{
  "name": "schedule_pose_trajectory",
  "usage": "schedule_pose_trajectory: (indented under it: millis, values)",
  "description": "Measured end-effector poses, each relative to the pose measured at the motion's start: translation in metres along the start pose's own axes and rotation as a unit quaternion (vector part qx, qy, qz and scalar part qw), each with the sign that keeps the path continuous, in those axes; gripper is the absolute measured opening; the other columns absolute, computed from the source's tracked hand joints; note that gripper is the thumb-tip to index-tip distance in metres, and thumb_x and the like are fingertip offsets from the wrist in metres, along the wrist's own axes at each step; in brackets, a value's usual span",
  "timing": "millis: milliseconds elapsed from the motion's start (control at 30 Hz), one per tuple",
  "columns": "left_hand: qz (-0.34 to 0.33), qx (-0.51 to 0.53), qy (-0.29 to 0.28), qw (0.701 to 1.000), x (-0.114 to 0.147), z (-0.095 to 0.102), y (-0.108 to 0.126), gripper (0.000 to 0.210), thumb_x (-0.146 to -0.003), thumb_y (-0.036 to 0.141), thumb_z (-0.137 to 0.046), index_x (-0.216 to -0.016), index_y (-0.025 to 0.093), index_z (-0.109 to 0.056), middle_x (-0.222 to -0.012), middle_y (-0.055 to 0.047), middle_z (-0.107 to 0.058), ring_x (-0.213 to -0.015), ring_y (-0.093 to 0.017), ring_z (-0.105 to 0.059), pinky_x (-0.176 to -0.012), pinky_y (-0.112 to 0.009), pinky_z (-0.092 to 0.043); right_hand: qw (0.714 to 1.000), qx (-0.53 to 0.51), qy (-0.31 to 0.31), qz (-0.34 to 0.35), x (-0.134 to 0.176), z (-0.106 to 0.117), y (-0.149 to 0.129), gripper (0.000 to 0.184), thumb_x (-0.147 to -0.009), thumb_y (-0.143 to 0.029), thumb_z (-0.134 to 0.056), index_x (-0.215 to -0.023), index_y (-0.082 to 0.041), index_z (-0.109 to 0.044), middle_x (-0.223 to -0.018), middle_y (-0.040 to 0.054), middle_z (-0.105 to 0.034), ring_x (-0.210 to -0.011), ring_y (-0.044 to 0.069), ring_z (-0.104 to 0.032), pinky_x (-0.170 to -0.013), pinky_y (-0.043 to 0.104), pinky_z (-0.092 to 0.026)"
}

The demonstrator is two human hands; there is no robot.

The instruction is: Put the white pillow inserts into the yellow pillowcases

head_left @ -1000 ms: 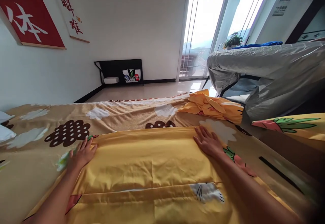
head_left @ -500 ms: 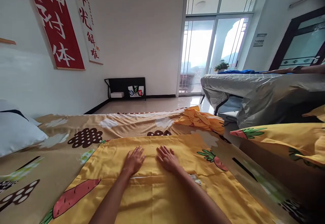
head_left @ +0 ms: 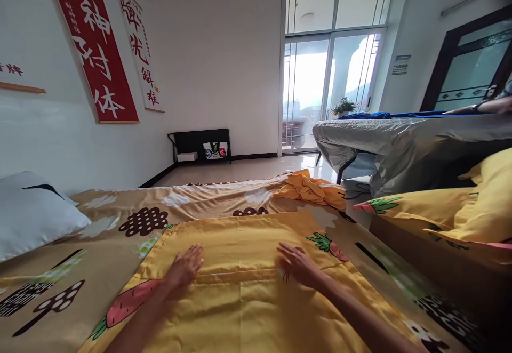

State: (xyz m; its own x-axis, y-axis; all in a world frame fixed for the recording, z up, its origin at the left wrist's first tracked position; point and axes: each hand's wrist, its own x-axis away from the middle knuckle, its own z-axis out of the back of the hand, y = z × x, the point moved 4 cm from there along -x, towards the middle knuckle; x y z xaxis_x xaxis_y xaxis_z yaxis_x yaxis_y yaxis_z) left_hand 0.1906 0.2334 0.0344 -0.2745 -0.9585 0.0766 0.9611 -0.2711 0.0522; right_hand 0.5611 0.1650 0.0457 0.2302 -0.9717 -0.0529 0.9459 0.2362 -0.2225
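Note:
A yellow pillowcase [head_left: 240,310] with printed carrots lies spread in front of me, with a seam or opening running across it. On its left part rests my left hand [head_left: 186,265], fingers stretched out and a little blurred. My right hand [head_left: 298,263] is over the right part, near a printed carrot, fingers spread. Neither hand holds anything; whether the palms press on the cloth or hover just above I cannot tell. Beneath the pillowcase is a brown patterned sheet [head_left: 100,273] with clouds and mushrooms.
A crumpled yellow cloth [head_left: 310,189] lies at the far edge. At left is a white pillow [head_left: 40,217]; at right, yellow pillows [head_left: 484,203]. Beyond stands a plastic-covered table [head_left: 400,131] with blue cloth [head_left: 368,115], where another person's arm [head_left: 492,106] reaches in.
My hands have moved apart over the pillowcase, the left one to the left and the right one to the right. The view has shifted slightly. The other person's arm has moved too.

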Motion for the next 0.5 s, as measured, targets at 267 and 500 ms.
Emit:
schedule_pose_trajectory:
  millis: [267,500]
  values:
    - [-0.096,0.056,0.001,0.994,-0.022,-0.014,0.095,0.056,-0.096,0.041,-0.025,-0.150,0.027,-0.026,-0.158,-0.002,-0.021,-0.146,-0.018,-0.019,-0.118,-0.043,-0.016,0.976,-0.094,-0.039,0.190,0.027,-0.027,-0.069,0.060,-0.093,-0.061,-0.030,-0.148,-0.038,-0.029,-0.154,-0.0074,-0.024,-0.143,0.022,-0.023,-0.119,0.038,-0.016]
    - [0.075,-0.037,0.098,0.992,0.036,-0.028,-0.083,0.055,-0.092,0.036,-0.031,-0.145,0.021,-0.040,-0.154,-0.003,-0.031,-0.144,-0.019,-0.024,-0.116,-0.041,-0.022,0.998,-0.037,-0.047,-0.015,0.079,-0.023,0.058,0.072,-0.092,-0.067,-0.019,-0.151,-0.026,-0.019,-0.156,-0.0030,-0.013,-0.145,0.023,-0.010,-0.120,0.046,-0.010]
